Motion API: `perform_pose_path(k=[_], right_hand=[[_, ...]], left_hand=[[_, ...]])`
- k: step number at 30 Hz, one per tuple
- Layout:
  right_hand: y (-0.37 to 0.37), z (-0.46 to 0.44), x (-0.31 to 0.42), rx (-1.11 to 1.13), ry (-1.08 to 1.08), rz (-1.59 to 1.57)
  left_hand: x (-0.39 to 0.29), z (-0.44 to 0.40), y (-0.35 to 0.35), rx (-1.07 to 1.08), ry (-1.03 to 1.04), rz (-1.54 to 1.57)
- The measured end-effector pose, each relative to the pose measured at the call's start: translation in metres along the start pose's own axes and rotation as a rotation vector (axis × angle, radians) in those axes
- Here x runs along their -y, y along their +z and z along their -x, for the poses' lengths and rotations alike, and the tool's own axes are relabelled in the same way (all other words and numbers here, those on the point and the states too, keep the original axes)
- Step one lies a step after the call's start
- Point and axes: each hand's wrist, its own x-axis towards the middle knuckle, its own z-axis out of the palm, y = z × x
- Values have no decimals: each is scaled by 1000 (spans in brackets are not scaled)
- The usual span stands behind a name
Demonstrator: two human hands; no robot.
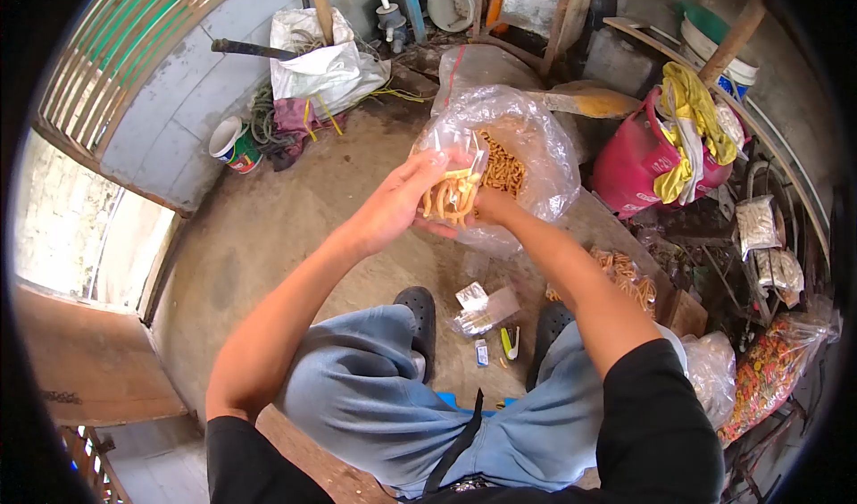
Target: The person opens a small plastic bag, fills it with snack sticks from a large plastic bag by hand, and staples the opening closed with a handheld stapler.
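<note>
My left hand (397,202) is closed around a small clear plastic bag (480,158) with curved, yellow-brown snack sticks (453,197) inside. Close beside it, on the right, is my right hand (491,208); its fingers are hidden behind the small bag and its grip cannot be made out. Just beyond both hands lies a large clear plastic bag (546,160), open, with many brown snack sticks (503,166) in it.
By my shoes lie clear packets (486,308), a green stapler (510,343) and a small blue-white box (482,352). More bagged sticks (625,276) sit near my right forearm. A pink tub (629,165) with yellow cloth stands right; a white sack (326,75) stands back left.
</note>
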Motion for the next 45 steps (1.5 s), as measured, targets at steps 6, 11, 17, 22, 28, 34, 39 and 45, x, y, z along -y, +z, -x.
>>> perform_pose_path(k=[6, 11, 17, 22, 28, 34, 39, 45], right_hand=[[26, -10, 10, -7, 143, -155], [46, -15, -10, 1, 238, -304], [34, -16, -47, -56, 54, -107], [-56, -10, -58, -242, -29, -455], [-272, 73, 47, -259, 96, -772], [-346, 199, 159, -319, -15, -987], [-338, 238, 189, -269, -67, -935], [-333, 249, 200, -379, -14, -752]], left_hand=[[-6, 3, -3, -3, 17, -49], [-6, 2, -2, 13, 38, -45], [-8, 1, 2, 21, 84, -49], [-13, 5, 7, 2, 116, -32], [-14, 7, 11, 92, 97, 51], [-21, 19, 35, 211, 261, -204], [-23, 22, 51, 234, 255, -228], [-19, 18, 58, 285, 415, -271]])
